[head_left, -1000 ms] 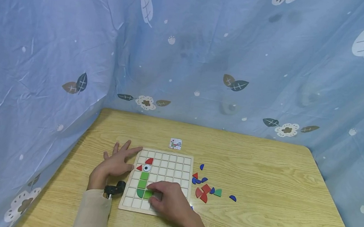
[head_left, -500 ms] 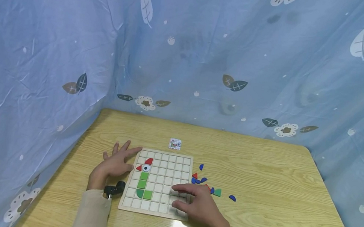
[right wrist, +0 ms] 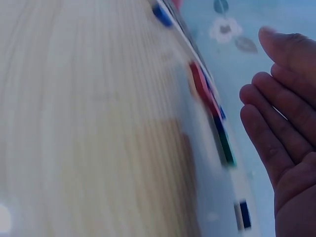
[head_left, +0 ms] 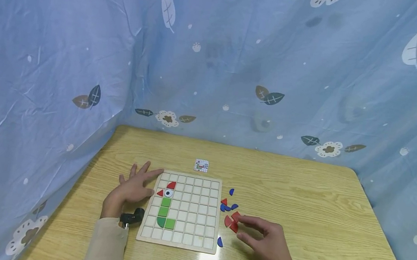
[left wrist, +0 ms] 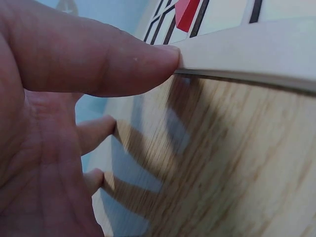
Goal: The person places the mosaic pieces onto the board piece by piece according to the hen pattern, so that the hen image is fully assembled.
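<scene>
A wooden grid board (head_left: 188,227) lies on the table. My left hand (head_left: 131,189) rests at its left side with fingers spread; in the left wrist view the thumb (left wrist: 143,66) touches the board's edge. On the grid sit a red quarter circle (head_left: 172,185), a red triangle (head_left: 160,192), a white eye piece (head_left: 168,193), several green squares (head_left: 164,212) and a green quarter circle (head_left: 160,222). Right of the board, my right hand (head_left: 268,243) hovers by a loose red square (head_left: 236,216) and two red quarter circles (head_left: 228,221), thumb and fingers apart, holding nothing.
Several blue half circles (head_left: 231,192) and a red triangle (head_left: 224,201) lie loose along the board's right side. A small pattern card (head_left: 201,165) lies behind the board. A loose green piece (right wrist: 226,148) shows in the right wrist view. Blue curtains (head_left: 217,61) enclose the table.
My right hand has moved from the green square at the board's lower left, across the board, to the loose red pieces on the right. The left hand has stayed put.
</scene>
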Action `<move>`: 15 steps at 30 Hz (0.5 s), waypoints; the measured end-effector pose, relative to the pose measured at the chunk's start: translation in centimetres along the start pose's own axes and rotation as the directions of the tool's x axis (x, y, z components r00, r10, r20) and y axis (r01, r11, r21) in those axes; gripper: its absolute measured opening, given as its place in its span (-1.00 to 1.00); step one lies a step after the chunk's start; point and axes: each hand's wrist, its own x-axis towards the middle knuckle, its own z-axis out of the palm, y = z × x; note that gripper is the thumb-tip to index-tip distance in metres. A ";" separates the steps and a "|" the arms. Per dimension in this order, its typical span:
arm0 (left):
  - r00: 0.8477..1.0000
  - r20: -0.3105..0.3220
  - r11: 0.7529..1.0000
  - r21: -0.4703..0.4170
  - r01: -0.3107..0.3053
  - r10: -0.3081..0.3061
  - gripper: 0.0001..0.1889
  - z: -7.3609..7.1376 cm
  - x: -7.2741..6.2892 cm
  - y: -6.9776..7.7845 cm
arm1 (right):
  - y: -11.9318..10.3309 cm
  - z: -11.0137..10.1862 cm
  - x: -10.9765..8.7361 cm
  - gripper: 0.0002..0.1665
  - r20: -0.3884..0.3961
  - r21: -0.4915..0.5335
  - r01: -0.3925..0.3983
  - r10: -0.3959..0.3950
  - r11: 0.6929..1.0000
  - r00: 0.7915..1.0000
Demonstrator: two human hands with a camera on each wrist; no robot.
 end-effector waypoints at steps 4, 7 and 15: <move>1.000 -0.004 1.000 0.000 -0.003 0.003 -0.18 -0.1 0.0 0.1 | 0.6 -1.3 -0.5 -0.59 -0.028 -0.021 -0.035 0.034 0.999 0.999; 1.000 -0.005 1.000 0.001 0.000 0.000 -0.18 -0.1 0.0 0.2 | 0.9 -1.7 -0.6 -0.60 -0.036 -0.011 -0.046 0.045 0.999 0.998; 1.000 -0.008 1.000 0.003 0.008 -0.008 -0.18 0.1 0.0 0.0 | 1.3 -1.2 -0.3 -0.62 -0.040 -0.060 -0.063 0.061 0.996 0.997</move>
